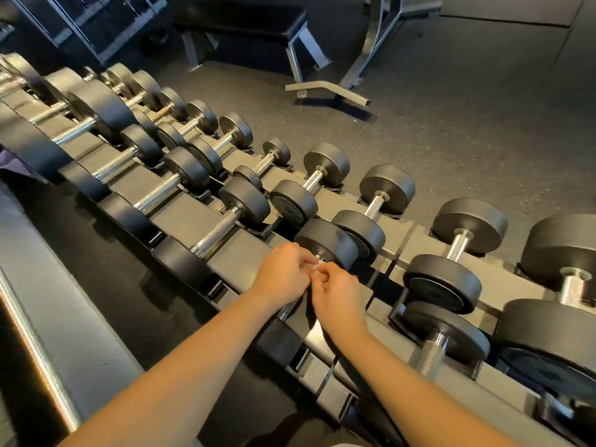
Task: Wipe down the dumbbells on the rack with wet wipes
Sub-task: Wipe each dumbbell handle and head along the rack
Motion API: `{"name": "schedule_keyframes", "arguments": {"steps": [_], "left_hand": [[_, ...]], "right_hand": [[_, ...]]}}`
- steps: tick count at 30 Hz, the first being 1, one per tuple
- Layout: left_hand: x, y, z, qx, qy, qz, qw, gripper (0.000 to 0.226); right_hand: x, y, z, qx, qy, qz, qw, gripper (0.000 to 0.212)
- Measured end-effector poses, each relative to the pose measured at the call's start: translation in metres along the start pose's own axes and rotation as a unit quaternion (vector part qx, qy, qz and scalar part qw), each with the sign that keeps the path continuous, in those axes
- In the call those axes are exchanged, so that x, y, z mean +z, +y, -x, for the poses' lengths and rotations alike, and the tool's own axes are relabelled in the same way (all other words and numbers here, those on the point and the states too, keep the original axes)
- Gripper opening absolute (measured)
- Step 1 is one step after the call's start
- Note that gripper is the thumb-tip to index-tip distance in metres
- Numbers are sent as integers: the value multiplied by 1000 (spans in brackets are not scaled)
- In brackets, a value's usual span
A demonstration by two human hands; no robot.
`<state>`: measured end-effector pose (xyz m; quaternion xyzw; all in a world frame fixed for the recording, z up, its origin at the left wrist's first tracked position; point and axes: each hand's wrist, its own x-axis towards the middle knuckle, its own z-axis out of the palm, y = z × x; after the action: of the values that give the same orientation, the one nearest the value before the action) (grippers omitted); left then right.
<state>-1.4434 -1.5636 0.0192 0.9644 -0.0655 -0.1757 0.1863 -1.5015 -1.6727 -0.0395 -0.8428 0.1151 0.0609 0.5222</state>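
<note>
Both hands meet above one dumbbell (327, 240) on the near tier of the rack (238, 253). My left hand (283, 272) and my right hand (335, 293) have curled fingers that pinch a small white wet wipe (317, 265) between them, right over the dumbbell's chrome handle. Most of the handle is hidden beneath the hands; only a short stretch shows below my left wrist. The wipe itself is nearly covered by the fingertips. Black rubber-headed dumbbells with chrome handles fill the two tiers to the left and right.
A larger dumbbell (445, 330) lies just right of my hands, and a knurled-handle one (222, 225) just left. A black bench (245, 24) and a grey machine base (329, 91) stand on the dark floor beyond the rack. A grey ledge (58, 317) runs at near left.
</note>
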Motion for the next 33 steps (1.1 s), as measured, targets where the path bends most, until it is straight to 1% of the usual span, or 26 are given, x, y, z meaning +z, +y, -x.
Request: {"name": "schedule_keyframes", "arguments": {"steps": [2, 4, 5, 7, 9, 11, 13, 15, 16, 18, 19, 20, 23, 24, 25, 27, 30, 31, 33], "left_hand": [[-11, -5, 5, -25, -56, 80, 995, 35], [-15, -14, 14, -54, -74, 135, 987, 45], [-14, -19, 21, -68, -66, 138, 986, 45], [-10, -28, 35, -92, -15, 112, 989, 38], [-7, -34, 50, -130, 42, 97, 986, 31], [-2, -38, 62, -169, 75, 122, 975, 28], [3, -43, 70, -193, 92, 143, 966, 27], [7, -44, 75, -204, 114, 173, 957, 23], [8, -43, 76, -210, 134, 197, 948, 19], [11, -41, 78, -224, 168, 217, 935, 13], [11, -41, 78, -227, 178, 218, 932, 14], [12, -41, 78, -231, 183, 226, 928, 14], [13, -39, 80, -254, 199, 266, 908, 16], [14, -37, 82, -269, 207, 281, 898, 14], [14, -35, 83, -288, 213, 293, 886, 13], [16, -31, 84, -315, 230, 298, 871, 14], [18, -29, 82, -322, 242, 299, 865, 15], [17, -29, 82, -322, 241, 303, 864, 14], [18, -31, 83, -314, 240, 310, 865, 14]], "right_hand": [[3, -2, -5, 9, 0, 10, 1000, 15], [5, -3, -10, 23, 9, 32, 999, 24], [7, -3, -12, 28, 15, 43, 999, 27], [10, -4, -15, 43, 34, 50, 997, 28], [14, -6, -14, 68, 54, 25, 996, 26], [17, -7, -11, 99, 64, -17, 993, 27], [21, -4, -7, 122, 43, -67, 989, 26], [22, 1, -2, 124, -9, -87, 988, 25], [20, 3, 1, 117, -48, -81, 989, 25], [17, 5, 8, 77, -139, -47, 986, 29], [15, 3, 10, 50, -161, -32, 985, 31], [11, 0, 10, 33, -155, -19, 987, 32], [0, -3, -8, 48, -15, -14, 999, 24], [-2, -6, -10, 47, 5, -9, 999, 19], [2, -8, -6, 31, 3, -7, 999, 12], [13, -13, 10, -33, -50, -4, 998, 4], [5, -16, 9, -126, -157, 43, 979, 6], [-2, -16, -4, -145, -164, 64, 974, 8], [-14, -18, -30, -152, -141, 128, 970, 15]]}}
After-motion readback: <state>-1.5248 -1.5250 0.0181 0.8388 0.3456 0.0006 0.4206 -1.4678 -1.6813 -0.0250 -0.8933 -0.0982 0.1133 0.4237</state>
